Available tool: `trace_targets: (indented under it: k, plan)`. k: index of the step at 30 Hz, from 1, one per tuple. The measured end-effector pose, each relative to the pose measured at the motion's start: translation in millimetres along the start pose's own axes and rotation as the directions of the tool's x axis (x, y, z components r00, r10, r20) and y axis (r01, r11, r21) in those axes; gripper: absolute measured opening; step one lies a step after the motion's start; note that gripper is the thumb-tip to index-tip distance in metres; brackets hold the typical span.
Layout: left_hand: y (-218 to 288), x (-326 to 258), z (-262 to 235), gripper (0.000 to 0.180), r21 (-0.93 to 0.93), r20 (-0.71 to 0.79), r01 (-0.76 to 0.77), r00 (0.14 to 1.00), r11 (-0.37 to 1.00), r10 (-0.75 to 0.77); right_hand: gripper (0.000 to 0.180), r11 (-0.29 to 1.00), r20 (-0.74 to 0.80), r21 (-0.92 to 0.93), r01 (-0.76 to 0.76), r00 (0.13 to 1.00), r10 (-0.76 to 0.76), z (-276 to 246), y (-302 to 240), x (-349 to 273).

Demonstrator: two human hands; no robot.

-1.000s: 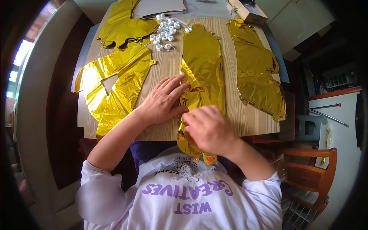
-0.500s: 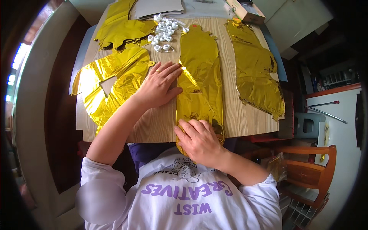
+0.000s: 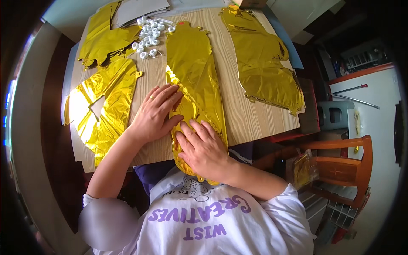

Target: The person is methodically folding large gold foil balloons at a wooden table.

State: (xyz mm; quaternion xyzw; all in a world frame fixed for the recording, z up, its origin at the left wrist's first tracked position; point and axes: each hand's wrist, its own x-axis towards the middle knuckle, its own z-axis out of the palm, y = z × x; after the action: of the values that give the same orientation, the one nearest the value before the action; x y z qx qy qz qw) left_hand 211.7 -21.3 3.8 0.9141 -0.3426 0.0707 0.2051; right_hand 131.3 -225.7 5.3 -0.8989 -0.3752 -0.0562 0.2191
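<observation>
A long gold foil balloon [image 3: 191, 63] lies flat and uninflated in the middle of the table, its near end hanging over the edge toward me. My left hand [image 3: 157, 108] rests at its left side, fingers stretched and thumb apart, the fingertips on the foil's edge beside a bright crease. Palm down on the near part of the same balloon is my right hand [image 3: 202, 148], its fingers spread. The two hands almost meet at the left thumb. Whatever lies under the palms is hidden.
To the left lie a gold foil balloon with a hole [image 3: 123, 89] and another gold foil balloon [image 3: 95, 44]. White ribbon rolls [image 3: 148, 36] sit in a pile near grey sheets [image 3: 140, 10]. A third gold balloon [image 3: 263, 55] lies right. A wooden chair [image 3: 340, 170] stands beside the table.
The whole view has shifted, so the table appears farther left and tilted. My right hand has slid up the foil away from me, and my left hand has come nearer to it.
</observation>
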Motion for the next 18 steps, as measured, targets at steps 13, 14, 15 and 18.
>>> trace_targets:
  k: [13,14,15,18]
  plan:
    - [-5,-1,-1,0.059,-0.027,0.017,-0.005,1.000,1.000,0.005,0.035,0.984,-0.119,-0.098,-0.146,0.984,0.134,-27,76,-18]
    - [-5,-2,-1,0.060,-0.028,0.018,-0.002,1.000,1.000,0.003,0.036,0.982,-0.097,-0.129,-0.135,0.988,0.123,-27,79,-20]
    - [-4,-2,0,0.060,-0.028,0.019,0.000,1.000,1.000,0.001,0.036,0.982,-0.085,-0.131,-0.135,0.989,0.125,-28,80,-20]
    - [5,-2,4,0.060,-0.002,0.013,0.053,0.999,0.999,-0.053,0.036,0.981,-0.052,-0.136,-0.140,0.990,0.134,-34,82,-21]
